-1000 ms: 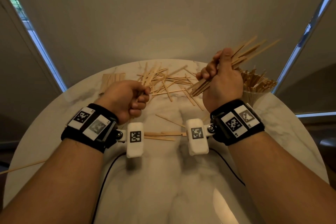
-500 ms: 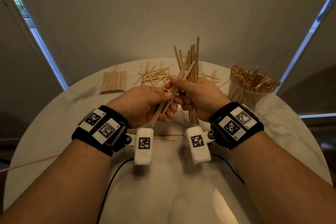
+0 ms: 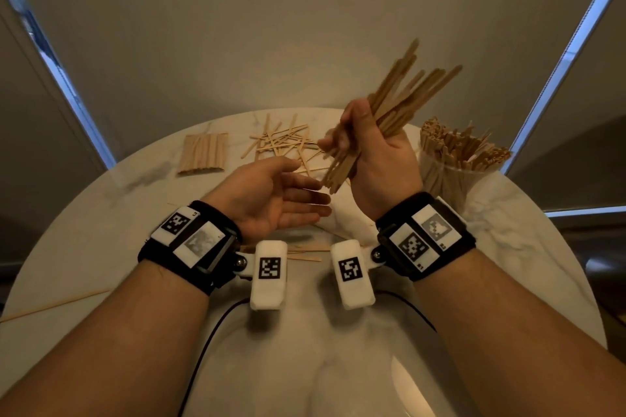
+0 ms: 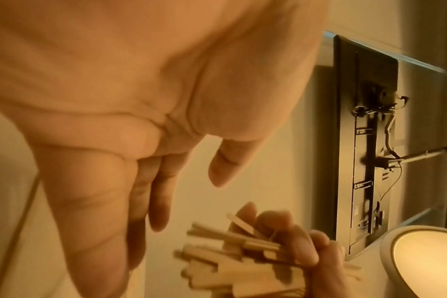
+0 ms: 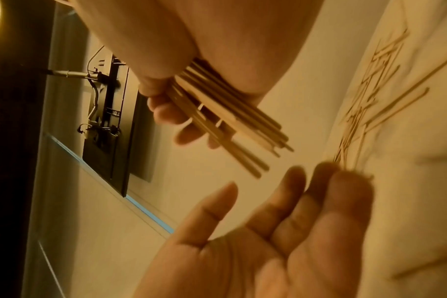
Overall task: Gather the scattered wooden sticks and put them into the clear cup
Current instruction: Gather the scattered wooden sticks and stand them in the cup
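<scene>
My right hand (image 3: 369,152) grips a bundle of wooden sticks (image 3: 396,101) raised above the table, tips slanting up and to the right; the same bundle (image 5: 230,115) and bundle (image 4: 232,254) show in both wrist views. My left hand (image 3: 288,196) is open, palm up, just left of the bundle's lower ends, holding nothing. The clear cup (image 3: 450,176) stands at the right, packed with sticks. A loose pile of scattered sticks (image 3: 284,142) lies on the far middle of the table. A few more sticks (image 3: 305,256) lie near my wrists.
A neat flat row of sticks (image 3: 203,154) lies at the far left of the round white marble table (image 3: 508,247). One long thin stick (image 3: 54,303) reaches off the left edge. A black cable (image 3: 203,349) runs over the near table surface.
My left hand let go of the sticks and opened, drawing back to the left. My right hand kept the whole bundle, lifting it and tilting it toward the right.
</scene>
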Motion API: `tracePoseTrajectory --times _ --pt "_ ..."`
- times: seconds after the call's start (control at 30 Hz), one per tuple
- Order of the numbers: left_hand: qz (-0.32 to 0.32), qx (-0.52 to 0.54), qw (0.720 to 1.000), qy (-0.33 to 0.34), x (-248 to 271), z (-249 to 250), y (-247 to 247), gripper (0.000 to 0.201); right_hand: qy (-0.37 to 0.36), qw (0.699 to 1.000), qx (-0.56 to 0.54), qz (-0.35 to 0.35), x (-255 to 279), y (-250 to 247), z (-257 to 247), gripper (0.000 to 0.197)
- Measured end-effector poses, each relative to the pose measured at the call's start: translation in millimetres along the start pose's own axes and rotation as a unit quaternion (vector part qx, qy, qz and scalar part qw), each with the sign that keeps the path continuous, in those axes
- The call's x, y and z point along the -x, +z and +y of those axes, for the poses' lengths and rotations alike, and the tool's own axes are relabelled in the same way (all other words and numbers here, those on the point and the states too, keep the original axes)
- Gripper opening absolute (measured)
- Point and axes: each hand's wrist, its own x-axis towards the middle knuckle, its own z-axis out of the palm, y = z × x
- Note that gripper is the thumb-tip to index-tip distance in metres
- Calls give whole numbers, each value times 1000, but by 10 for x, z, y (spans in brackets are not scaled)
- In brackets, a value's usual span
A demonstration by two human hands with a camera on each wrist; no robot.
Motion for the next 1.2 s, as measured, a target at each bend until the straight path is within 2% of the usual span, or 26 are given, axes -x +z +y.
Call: tracePoseTrajectory --times 0.1,0.2,0.27,0.37,0.43,0.5,0.57,0.67,0.73,0.83,0.9,1.0,1.2 --pt "-50 21 998 -39 15 -13 83 66 16 999 2 -32 9 -10 12 28" --pt "-75 46 995 -55 23 -24 109 78 90 990 20 -103 45 -28 64 19" --pt "-83 61 993 -61 28 -15 111 79 104 984 55 -135 63 -50 86 12" --pt "-95 70 991 -59 30 11 118 77 106 970 124 -182 79 -75 79 13" --pt "-94 44 993 -50 31 27 99 80 118 958 177 -192 92 -67 64 16" --pt "-73 -10 997 -37 42 56 40 82 140 958 166 -188 99 -71 61 17" --pt "-47 -37 998 0 65 100 -29 82 174 951 137 -217 95 -86 58 17" --pt "-19 37 990 135 68 140 -78 82 278 905 161 -279 116 -104 70 21" --pt "-33 94 971 218 81 156 -28 80 328 866 211 -312 146 -100 99 24" --pt "-87 108 957 253 103 137 66 74 349 833 262 -340 163 -86 107 31" --pt "-88 82 955 271 84 103 102 61 359 826 270 -339 154 -86 88 30" --pt "-63 38 950 302 62 68 122 33 367 834 260 -320 154 -74 72 26" --pt "-53 -47 945 319 52 31 127 25 375 846 245 -291 163 -59 42 28"
